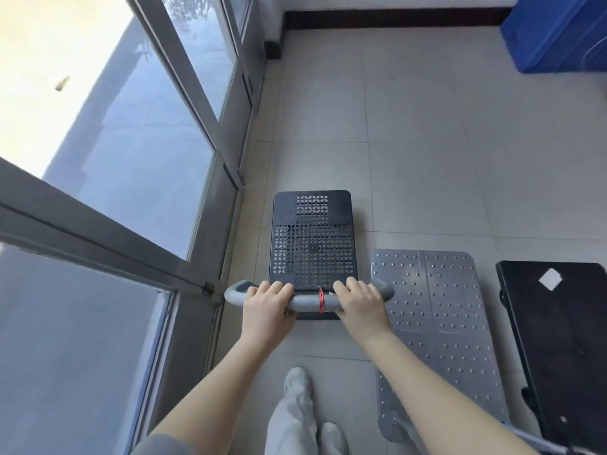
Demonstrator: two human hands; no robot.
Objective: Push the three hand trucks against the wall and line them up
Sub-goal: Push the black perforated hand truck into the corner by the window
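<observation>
A small hand truck with a dark perforated deck (312, 238) stands in front of me beside the glass wall. Its grey handle bar (303, 301) has a red band wrapped round it. My left hand (267, 303) and my right hand (359, 302) both grip this bar, one on each side of the band. To the right lies a second hand truck with a grey studded deck (437, 320), set a little further back. At the far right a third hand truck with a black deck (565, 339) bears a white diamond mark and is cut off by the frame edge.
A glass wall with grey metal frames (210, 152) runs along the left. A white wall with a dark skirting board (394, 19) closes the far end. A blue container (558, 34) stands in the far right corner. Light floor tiles (427, 142) lie ahead. My shoes show below.
</observation>
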